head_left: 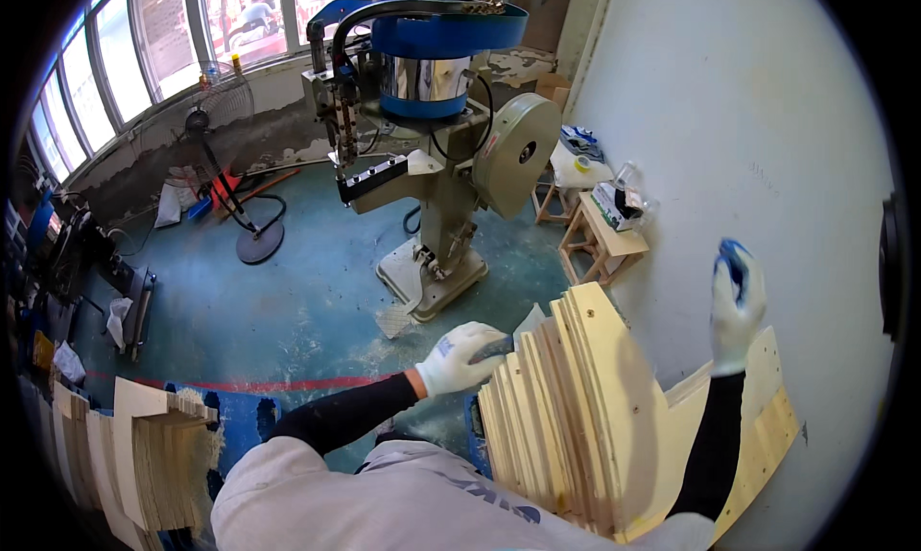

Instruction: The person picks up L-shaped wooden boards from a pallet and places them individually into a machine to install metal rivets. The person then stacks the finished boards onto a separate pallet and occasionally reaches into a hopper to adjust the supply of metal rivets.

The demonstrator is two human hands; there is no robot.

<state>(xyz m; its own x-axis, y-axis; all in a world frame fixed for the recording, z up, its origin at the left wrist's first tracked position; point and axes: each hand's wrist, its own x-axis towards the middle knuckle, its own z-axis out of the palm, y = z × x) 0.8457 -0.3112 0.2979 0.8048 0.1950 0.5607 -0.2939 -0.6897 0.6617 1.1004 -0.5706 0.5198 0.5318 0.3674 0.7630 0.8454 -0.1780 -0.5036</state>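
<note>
Cut plywood boards stand in a thick, pale stack at my right side, their layered edges towards me. My left hand, in a white glove with blue fingertips, is at the stack's far left corner. Its thumb and fingers are bent with a gap between them, and I see nothing in it; whether the fingertips touch the boards I cannot tell. My right hand, gloved alike, is raised above the right part of the boards, near the wall. Its fingers curve in, apart from the thumb, with nothing visible between them.
Ahead stands a machine with a blue feeder bowl and a large round wheel cover. Wooden stools bearing boxes stand by the white wall. A pedestal fan is left; more stacked boards are at lower left.
</note>
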